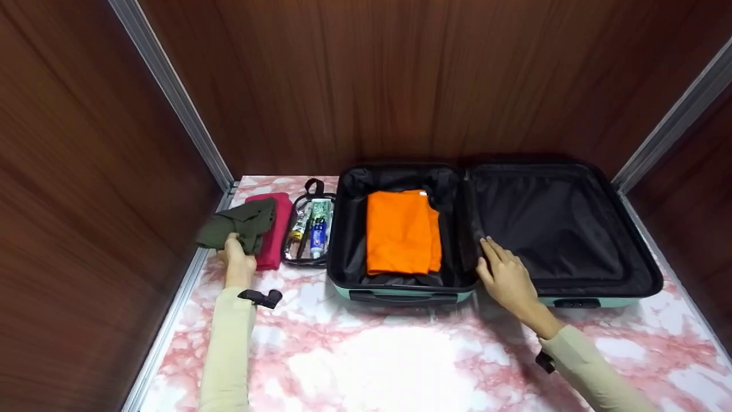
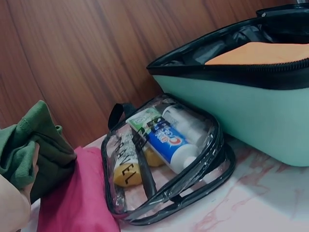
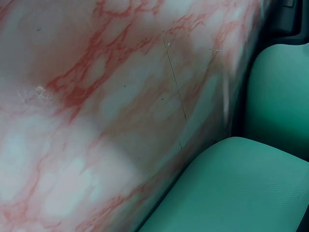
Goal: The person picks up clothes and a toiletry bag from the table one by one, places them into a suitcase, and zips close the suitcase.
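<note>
At the left, my left hand (image 1: 239,257) grips a folded dark green garment (image 1: 251,214), thumb and fingers pinching its near edge. The garment is over a folded pink cloth (image 1: 278,229) in the head view; the left wrist view shows its green ribbed edge (image 2: 21,169) by the hand. My right hand (image 1: 508,279) rests with extended fingers on the inner edge of the lid half of an open suitcase (image 1: 543,290). A folded orange garment (image 1: 400,232) lies in the suitcase's left half. The right hand is out of sight in the right wrist view.
Between the pink cloth and the suitcase lies a clear black-trimmed pouch (image 2: 110,193) holding a toothpaste tube (image 2: 166,140) and other toiletries. Brown wood-grain panels (image 1: 400,86) enclose the pink-veined marble-pattern table (image 1: 389,366) at the back and both sides.
</note>
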